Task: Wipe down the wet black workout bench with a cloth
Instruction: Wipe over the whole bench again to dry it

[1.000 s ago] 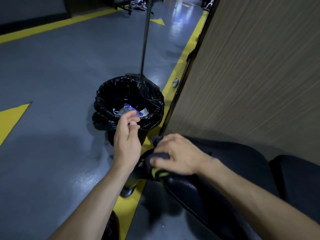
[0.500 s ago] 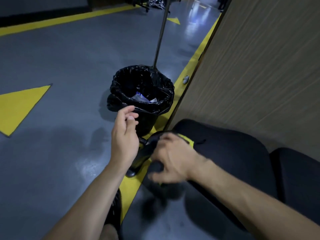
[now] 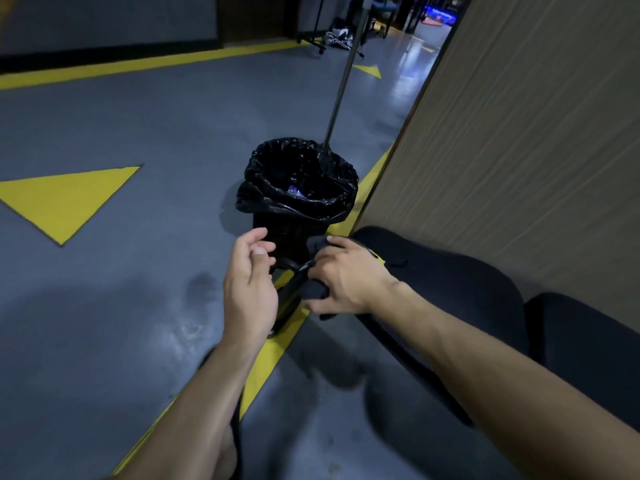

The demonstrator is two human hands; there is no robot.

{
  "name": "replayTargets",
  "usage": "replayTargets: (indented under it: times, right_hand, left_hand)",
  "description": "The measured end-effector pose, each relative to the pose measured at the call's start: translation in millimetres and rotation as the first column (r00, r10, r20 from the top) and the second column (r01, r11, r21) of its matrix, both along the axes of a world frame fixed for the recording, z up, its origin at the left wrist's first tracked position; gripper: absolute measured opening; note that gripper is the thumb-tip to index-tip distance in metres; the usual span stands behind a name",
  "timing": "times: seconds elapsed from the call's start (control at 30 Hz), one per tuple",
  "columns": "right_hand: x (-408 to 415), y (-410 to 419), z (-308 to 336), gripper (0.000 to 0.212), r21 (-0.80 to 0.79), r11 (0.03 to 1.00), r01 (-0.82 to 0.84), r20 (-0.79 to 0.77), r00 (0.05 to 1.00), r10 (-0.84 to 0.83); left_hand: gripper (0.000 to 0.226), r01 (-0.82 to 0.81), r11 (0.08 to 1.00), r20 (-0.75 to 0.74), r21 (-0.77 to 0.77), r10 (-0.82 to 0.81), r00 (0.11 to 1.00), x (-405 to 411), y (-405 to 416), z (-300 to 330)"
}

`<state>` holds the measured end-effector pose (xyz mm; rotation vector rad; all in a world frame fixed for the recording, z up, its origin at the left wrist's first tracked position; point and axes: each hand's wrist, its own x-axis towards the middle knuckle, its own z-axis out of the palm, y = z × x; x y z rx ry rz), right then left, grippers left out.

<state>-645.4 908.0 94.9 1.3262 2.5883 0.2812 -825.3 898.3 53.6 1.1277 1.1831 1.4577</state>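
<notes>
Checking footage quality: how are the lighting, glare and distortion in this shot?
Head view: dim overall; the black padded workout bench and dark cloth under the right hand lose detail; glare streaks the glossy grey floor; wide-angle bending curves the wood-grain panel.

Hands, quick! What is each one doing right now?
Left hand: open, fingers loosely curled, holding nothing.
Right hand: holds the dark cloth at the end of the black bench.
</notes>
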Motion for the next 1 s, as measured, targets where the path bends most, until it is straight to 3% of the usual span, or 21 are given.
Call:
replayTargets:
  times: [0.07, 0.23, 0.4, 0.53, 0.63, 0.77, 0.9, 1.0]
  right_hand:
    - [-7, -8, -6, 0.049, 0.043, 0.999, 0.003, 0.031, 0.999, -0.005]
    - [29, -112, -28, 0.037, -0.046, 0.986, -0.161, 0.14, 0.976, 0.166]
    - [86, -209, -24, 0.027, -0.042, 0.988, -0.148, 0.026, 0.989, 0.149]
    - [114, -241, -17, 0.032, 0.021, 0.984, -0.179, 0.031, 0.984, 0.178]
    - [120, -241, -16, 0.044, 0.048, 0.978, -0.202, 0.044, 0.979, 0.2]
    - [110, -220, -21, 0.047, 0.098, 0.979, -0.181, -0.006, 0.983, 0.182]
    - [72, -149, -21, 0.047, 0.115, 0.986, -0.117, -0.046, 0.991, 0.123]
    - [35, -97, -18, 0.057, 0.116, 0.991, -0.062, 0.017, 0.998, 0.06]
  left_hand:
    - [0.027, 0.0, 1.0, 0.001, 0.003, 0.0, 1.0, 2, -10, 3]
    - [0.027, 0.007, 1.0, 0.026, 0.014, -0.008, 1.0, 13, -47, 5]
    - [0.029, 0.035, 0.999, 0.005, -0.032, -0.035, 0.999, 16, -96, -4]
    - [0.028, 0.15, 0.987, -0.123, -0.049, -0.155, 0.98, 17, -122, -3]
    - [0.029, 0.294, 0.956, -0.307, -0.022, -0.286, 0.908, 17, -119, 2]
    - [0.031, 0.435, 0.9, -0.626, 0.018, -0.33, 0.707, 32, -86, 22]
    - [0.031, 0.437, 0.899, -0.7, 0.026, -0.295, 0.65, 51, -52, 43]
    - [0.032, 0.463, 0.886, -0.715, 0.034, -0.302, 0.63, 57, -45, 50]
